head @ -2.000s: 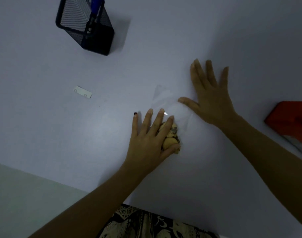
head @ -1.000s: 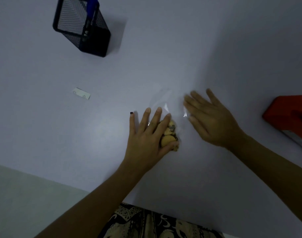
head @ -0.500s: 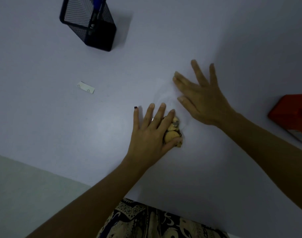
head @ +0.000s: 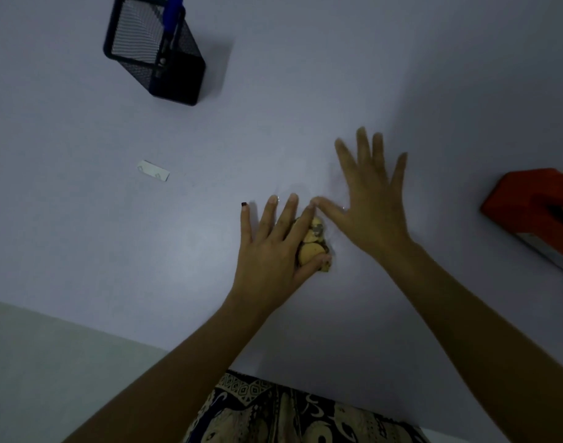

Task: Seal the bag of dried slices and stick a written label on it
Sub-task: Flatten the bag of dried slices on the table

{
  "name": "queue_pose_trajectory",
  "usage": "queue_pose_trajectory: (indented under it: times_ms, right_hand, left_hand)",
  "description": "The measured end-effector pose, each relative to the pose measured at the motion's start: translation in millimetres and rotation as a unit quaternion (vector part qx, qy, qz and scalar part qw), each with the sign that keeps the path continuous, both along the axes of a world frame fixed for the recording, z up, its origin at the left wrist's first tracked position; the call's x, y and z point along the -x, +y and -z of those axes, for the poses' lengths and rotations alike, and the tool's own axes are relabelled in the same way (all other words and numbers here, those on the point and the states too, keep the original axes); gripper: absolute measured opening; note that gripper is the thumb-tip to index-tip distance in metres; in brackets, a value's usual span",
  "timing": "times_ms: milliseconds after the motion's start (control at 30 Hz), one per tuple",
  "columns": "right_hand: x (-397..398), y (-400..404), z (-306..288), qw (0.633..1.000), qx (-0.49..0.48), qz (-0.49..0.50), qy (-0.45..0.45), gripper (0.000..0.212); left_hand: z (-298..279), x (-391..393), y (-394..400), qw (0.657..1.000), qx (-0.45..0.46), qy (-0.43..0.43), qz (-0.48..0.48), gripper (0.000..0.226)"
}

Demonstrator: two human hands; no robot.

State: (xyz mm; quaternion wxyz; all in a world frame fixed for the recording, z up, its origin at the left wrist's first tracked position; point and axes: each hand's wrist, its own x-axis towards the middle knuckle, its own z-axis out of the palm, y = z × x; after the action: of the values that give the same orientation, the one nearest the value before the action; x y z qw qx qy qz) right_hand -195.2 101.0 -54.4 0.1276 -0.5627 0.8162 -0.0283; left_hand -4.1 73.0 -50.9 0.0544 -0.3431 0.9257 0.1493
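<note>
still early on this one. left hand (head: 270,251) laid flat with fingers straight, pressing down on the lump of dried slices (head: 313,243) near the middle of the tabletop (head: 82,235). right hand (head: 369,199) spread wide and blurry at about 1 o'clock from the slices, holding nothing, palm down over the empty clear end of the bag (head: 305,193). bag itself barely visible, just a faint sheen past the fingertips, so can't tell whether the mouth is closed. looks like flattening or squeezing air out ahead of sealing, but that's a guess.

not done yet as far as visible: no label on the bag. small white label (head: 153,170) lying alone on the tabletop at roughly 10 o'clock from the hands, well apart from the bag, and too small to tell if anything's written on it. blue pen (head: 171,14) standing in the black mesh holder (head: 155,49) way up at 11 o'clock, untouched. orange thing (head: 532,206) at the 3 o'clock edge, maybe a tape dispenser, can't say for sure.

so left to go: finish the seal, probably write the label, stick it on.
</note>
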Motion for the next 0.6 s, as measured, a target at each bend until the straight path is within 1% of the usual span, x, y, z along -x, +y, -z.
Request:
queue_pose_trajectory:
  times_ms: [67, 133, 267, 333, 433, 533, 600]
  right_hand:
    - [-8.0, 12.9, 1.1, 0.997, 0.011, 0.079, -0.022, 0.088]
    - [-10.8, 22.8, 0.5, 0.984, 0.023, 0.166, -0.058, 0.090]
    - [-19.8, 32.7, -1.2, 0.939, 0.059, 0.302, -0.154, 0.093]
    - [-23.2, 34.2, -0.9, 0.922, 0.078, 0.335, -0.179, 0.094]
    - [-23.9, 34.5, -0.7, 0.908, 0.096, 0.352, -0.207, 0.094]
    - [-23.5, 33.9, -0.7, 0.903, 0.100, 0.358, -0.216, 0.094]
    - [-23.6, 32.4, -1.0, 0.903, 0.095, 0.360, -0.215, 0.094]
  left_hand:
    - [-0.1, 0.1, 0.1, 1.000, 0.003, 0.001, -0.001, 0.075]
    - [-0.7, 0.5, -0.2, 1.000, 0.003, 0.006, -0.003, 0.074]
    - [-4.2, 0.6, -1.8, 1.000, -0.002, 0.010, -0.007, 0.072]
    - [-6.2, 0.8, -3.6, 1.000, -0.005, 0.025, -0.015, 0.066]
    - [-8.8, 1.5, -7.2, 0.998, 0.002, 0.051, -0.022, 0.055]
    - [-8.3, 3.2, -11.6, 0.997, 0.024, 0.066, -0.021, 0.045]
    - [-6.4, 6.9, -15.6, 0.994, 0.017, 0.100, -0.042, 0.033]
